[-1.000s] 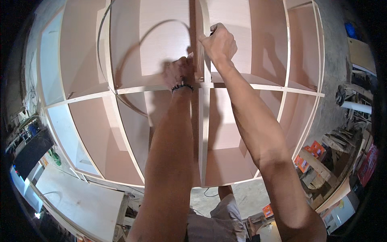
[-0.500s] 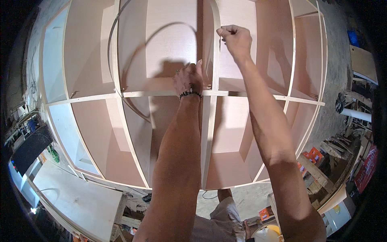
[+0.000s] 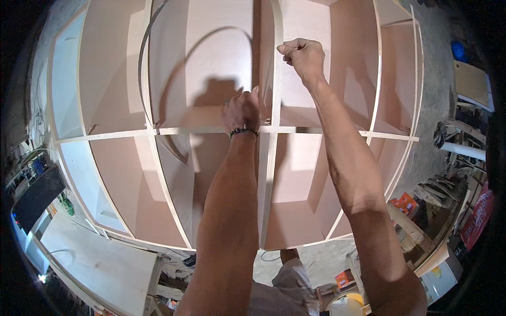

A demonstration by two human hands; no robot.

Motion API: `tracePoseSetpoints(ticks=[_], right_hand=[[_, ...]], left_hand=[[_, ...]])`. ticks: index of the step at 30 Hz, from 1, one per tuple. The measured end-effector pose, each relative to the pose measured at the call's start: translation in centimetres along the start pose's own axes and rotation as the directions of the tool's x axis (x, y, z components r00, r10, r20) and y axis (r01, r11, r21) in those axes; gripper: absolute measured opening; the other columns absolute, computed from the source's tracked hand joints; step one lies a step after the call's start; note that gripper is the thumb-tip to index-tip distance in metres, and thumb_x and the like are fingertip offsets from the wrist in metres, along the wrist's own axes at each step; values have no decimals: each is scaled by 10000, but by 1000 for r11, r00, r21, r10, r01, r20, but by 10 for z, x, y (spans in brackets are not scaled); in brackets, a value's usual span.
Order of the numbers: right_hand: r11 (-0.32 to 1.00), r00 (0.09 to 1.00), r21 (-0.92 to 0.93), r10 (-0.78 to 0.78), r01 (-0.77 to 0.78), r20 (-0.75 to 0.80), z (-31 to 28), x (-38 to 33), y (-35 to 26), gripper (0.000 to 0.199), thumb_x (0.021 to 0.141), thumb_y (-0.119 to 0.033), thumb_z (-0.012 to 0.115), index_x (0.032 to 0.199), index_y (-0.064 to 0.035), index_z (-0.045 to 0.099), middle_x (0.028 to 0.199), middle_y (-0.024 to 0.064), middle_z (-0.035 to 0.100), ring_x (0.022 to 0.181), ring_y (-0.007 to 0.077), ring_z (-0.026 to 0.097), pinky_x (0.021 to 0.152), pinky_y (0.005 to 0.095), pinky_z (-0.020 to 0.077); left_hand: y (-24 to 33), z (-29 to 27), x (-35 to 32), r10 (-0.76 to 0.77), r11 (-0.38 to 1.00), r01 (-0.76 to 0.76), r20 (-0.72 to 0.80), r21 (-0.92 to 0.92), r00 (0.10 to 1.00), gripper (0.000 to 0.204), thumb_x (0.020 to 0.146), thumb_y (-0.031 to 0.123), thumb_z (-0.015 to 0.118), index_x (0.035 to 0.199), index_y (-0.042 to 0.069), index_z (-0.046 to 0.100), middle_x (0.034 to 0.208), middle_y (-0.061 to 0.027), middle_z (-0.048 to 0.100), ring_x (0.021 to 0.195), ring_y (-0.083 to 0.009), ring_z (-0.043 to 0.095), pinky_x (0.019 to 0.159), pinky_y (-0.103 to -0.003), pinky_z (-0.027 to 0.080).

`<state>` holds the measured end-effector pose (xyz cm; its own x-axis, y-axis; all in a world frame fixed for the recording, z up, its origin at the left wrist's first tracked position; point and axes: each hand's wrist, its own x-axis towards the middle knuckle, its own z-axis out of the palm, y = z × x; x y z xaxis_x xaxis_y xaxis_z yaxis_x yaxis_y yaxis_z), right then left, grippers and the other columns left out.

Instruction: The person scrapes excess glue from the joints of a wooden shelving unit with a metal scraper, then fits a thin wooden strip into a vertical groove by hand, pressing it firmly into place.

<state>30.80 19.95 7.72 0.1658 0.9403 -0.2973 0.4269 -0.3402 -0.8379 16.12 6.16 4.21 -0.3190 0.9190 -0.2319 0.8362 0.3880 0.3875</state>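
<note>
A large wooden cabinet frame [image 3: 211, 130] lies in front of me, split into several open compartments by pale-edged dividers. My left hand [image 3: 241, 112], with a dark beaded bracelet at the wrist, is closed beside the middle upright divider [image 3: 277, 73], just beyond the crosswise divider. Its fingers curl out of sight, so what they grip is hidden. My right hand [image 3: 305, 57] is farther off, right of the same divider, with thumb and forefinger pinched together near its edge. Anything in that pinch is too small to make out. A thin dark flexible strip [image 3: 141, 68] arcs along the left divider.
A pale board [image 3: 95, 258] lies at the lower left beside a dark curved panel [image 3: 39, 197]. Wood offcuts [image 3: 414, 226], orange boxes [image 3: 405, 203] and a white pipe [image 3: 464, 151] are on the right. A bucket [image 3: 345, 305] stands at the lower right.
The whole view has shifted slightly, putting the cabinet a little lower and to the left. Both hands keep nearly the same places against the divider. The strip's lower curve has shifted slightly.
</note>
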Motion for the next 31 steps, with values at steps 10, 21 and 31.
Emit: tracePoseSetpoints(ticks=[10, 21, 31], right_hand=[[980, 997, -187, -72, 69, -12, -2, 13, 8, 149, 795, -162, 851, 861, -34, 816, 776, 136, 769, 720, 213, 734, 762, 352, 576], [999, 996, -15, -38, 37, -78, 8, 56, -22, 173, 808, -188, 850, 859, -27, 815, 748, 126, 763, 694, 220, 730, 714, 357, 576], [968, 982, -214, -154, 129, -105, 16, 54, -28, 210, 835, -288, 798, 851, -79, 825, 791, 170, 765, 789, 318, 753, 777, 445, 572]], left_hand=[[7, -4, 2, -48, 996, 38, 113, 84, 992, 561, 1066, 517, 436, 914, 115, 796, 959, -146, 769, 907, -345, 741, 835, -473, 575], [4, 1, 5, -144, 976, 178, 246, -122, 958, 521, 1055, 561, 434, 1067, 186, 795, 973, -129, 761, 897, -304, 740, 851, -452, 559], [7, -8, 4, -127, 992, 127, 198, 13, 972, 538, 1041, 588, 448, 1138, 180, 783, 1105, -152, 749, 1059, -364, 701, 970, -516, 514]])
